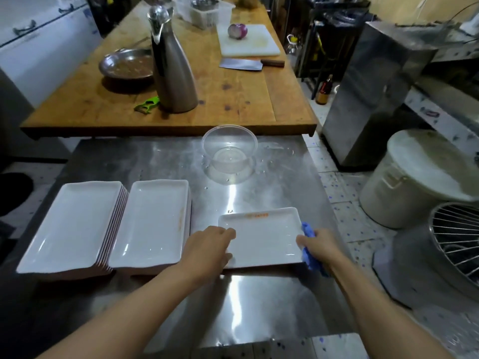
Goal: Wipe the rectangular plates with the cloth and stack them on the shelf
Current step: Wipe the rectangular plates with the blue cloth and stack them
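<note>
Head view shows the left hand (pixel 210 248) gripping the plate (pixel 261 237) at its left edge on the steel table (pixel 272 182), the right hand (pixel 320 246) clutching the blue cloth (pixel 309 251) at its right edge. The plate looks wet and could slip from the fingers when lifted.

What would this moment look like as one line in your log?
step: wiping | left hand: holds plate edge | right hand: grips blue cloth at plate's right edge | two plate stacks: on steel table

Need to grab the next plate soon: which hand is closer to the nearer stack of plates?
Left. The left hand grips the single plate's edge beside that stack; the right hand, gripping the blue cloth, is across the plate.
</note>
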Demonstrator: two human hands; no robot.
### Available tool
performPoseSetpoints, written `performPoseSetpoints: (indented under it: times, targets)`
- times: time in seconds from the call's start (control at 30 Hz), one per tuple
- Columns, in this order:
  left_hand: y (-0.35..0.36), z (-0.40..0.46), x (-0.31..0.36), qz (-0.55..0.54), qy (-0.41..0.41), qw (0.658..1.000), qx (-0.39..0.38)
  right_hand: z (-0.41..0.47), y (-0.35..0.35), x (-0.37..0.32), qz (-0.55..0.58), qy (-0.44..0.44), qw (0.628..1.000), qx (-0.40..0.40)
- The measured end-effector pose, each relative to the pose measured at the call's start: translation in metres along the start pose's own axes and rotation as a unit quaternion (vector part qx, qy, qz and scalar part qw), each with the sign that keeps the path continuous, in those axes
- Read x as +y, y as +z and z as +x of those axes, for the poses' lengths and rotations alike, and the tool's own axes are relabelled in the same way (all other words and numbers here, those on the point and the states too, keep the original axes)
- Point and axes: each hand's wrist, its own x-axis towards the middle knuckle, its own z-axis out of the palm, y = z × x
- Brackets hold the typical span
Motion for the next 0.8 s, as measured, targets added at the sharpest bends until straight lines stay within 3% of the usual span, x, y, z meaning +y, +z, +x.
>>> performPoseSetpoints:
  times: [0.23, 0.37, 0.53, 0.63, 0.8]
  targets:
    - [0.0, -0.003, -0.002, -0.004, -0.022, 1.0, 0.001, 0.007, 0.006, 0.003, -0.206, -0.058, 0.97, 0.111]
    - [-0.006, -0.009, -0.007, -0.014, -0.04, 0.999, 0.004, 0.004, 0.011, -0.001, -0.245, -0.061, 0.959, 0.132]
    - [-0.017, -0.021, -0.022, -0.028, -0.062, 0.997, 0.019, -0.02, 0.024, -0.024, -0.266, -0.115, 0.932, 0.22]
    - [-0.024, -0.031, -0.036, -0.04, -0.076, 0.996, 0.036, -0.045, 0.042, -0.049, -0.23, -0.182, 0.934, 0.201]
    - [-0.034, -0.054, -0.078, -0.055, -0.129, 0.987, 0.079, -0.084, 0.092, -0.087, -0.173, -0.275, 0.941, 0.096]
